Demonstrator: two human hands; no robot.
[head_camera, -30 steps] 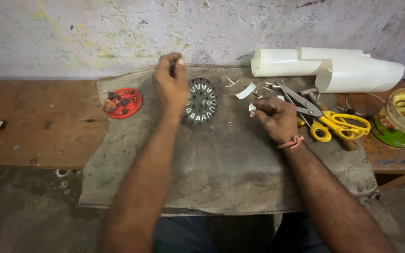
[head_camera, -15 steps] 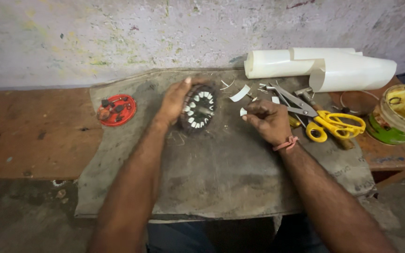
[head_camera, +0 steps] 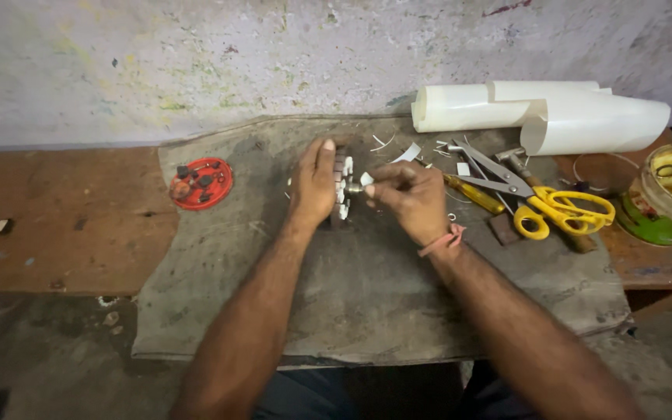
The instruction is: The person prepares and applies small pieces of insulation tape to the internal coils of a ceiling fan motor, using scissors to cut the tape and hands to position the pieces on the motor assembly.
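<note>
My left hand (head_camera: 314, 185) holds a round slotted metal core (head_camera: 342, 185) tipped up on its edge on the grey mat (head_camera: 367, 295); the palm covers most of it. White strips line the slots of the core. My right hand (head_camera: 407, 198) is at the core's right face, its fingertips pinched on a small white paper strip (head_camera: 367, 180) beside the centre shaft. A pink band sits on the right wrist.
A red lid (head_camera: 201, 183) with small parts lies left on the mat. Yellow-handled scissors (head_camera: 538, 198), a screwdriver (head_camera: 472, 194) and paper scraps lie to the right. White rolled sheets (head_camera: 546, 113) sit by the wall. An open tin (head_camera: 666, 194) stands far right on the wooden bench (head_camera: 64, 225).
The core went from lying flat to standing on its edge under my left hand. My right hand moved in against its face with a white strip.
</note>
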